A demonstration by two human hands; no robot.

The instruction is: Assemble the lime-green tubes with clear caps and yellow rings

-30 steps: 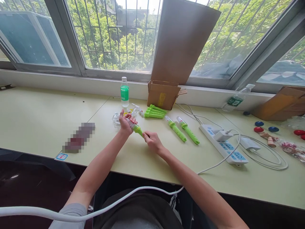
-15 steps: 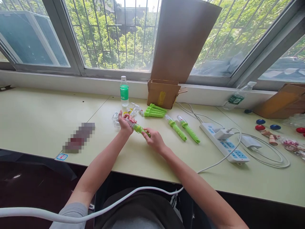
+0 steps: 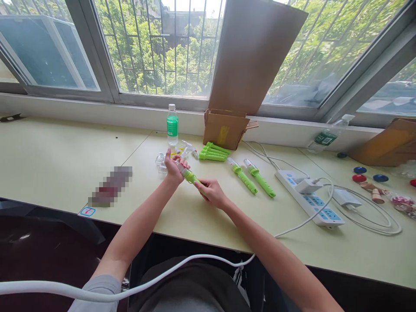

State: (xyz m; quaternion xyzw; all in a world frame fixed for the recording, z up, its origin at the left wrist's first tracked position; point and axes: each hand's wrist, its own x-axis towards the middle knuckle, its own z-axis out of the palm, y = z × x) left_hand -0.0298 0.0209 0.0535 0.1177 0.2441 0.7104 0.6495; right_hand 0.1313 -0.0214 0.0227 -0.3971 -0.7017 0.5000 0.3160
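A green plastic stick with a clear cap (image 3: 189, 175) is held between my two hands over the table. My left hand (image 3: 175, 169) is closed round its clear end, and the fingers hide part of it. Lower down, my right hand (image 3: 210, 192) grips the green handle. Two similar green sticks with clear caps (image 3: 242, 177) (image 3: 260, 178) lie side by side to the right. Behind my hands is a stack of green handles (image 3: 212, 152). Loose clear plastic parts (image 3: 160, 159) and some yellow bits lie just beyond my left hand.
A water bottle (image 3: 172, 125) stands at the back before a small cardboard box (image 3: 224, 128). On the right are a white power strip (image 3: 310, 199) with cables, a tilted bottle (image 3: 326, 138) and red and blue discs (image 3: 380, 178). A blurred-out item (image 3: 110, 186) lies left.
My right hand has wrapped further round the green handle, its fingers now curled beneath it. My left hand keeps its hold on the clear end. The whole view has shifted slightly.
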